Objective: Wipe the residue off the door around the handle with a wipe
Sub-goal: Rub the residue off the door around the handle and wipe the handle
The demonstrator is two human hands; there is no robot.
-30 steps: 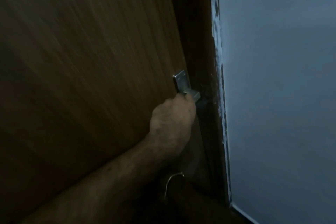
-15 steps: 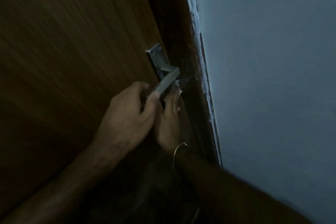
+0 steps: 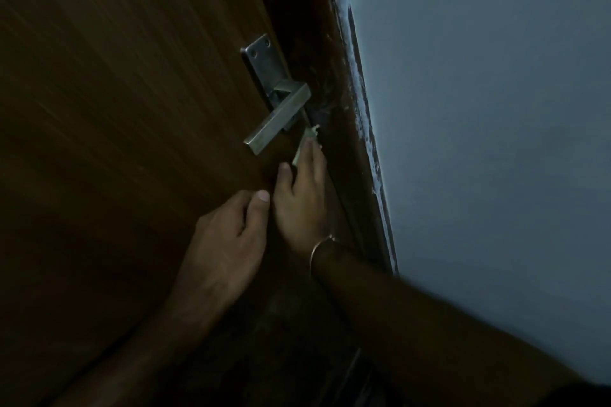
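Now the wipe [image 3: 305, 142] is pinched in my right hand [image 3: 302, 195], pressed to the door [image 3: 132, 92] just below the handle [image 3: 277, 122] at frame centre. My left hand [image 3: 228, 241] rests loosely curled, empty. I'd say wiping's barely begun; pale marks remain rightward.

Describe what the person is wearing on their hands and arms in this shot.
Both forearms are bare, with no sleeves or gloves in view. The right hand has a thin metal bangle at its wrist. The left hand shows no ring, watch or band. The dim light hides finer detail.
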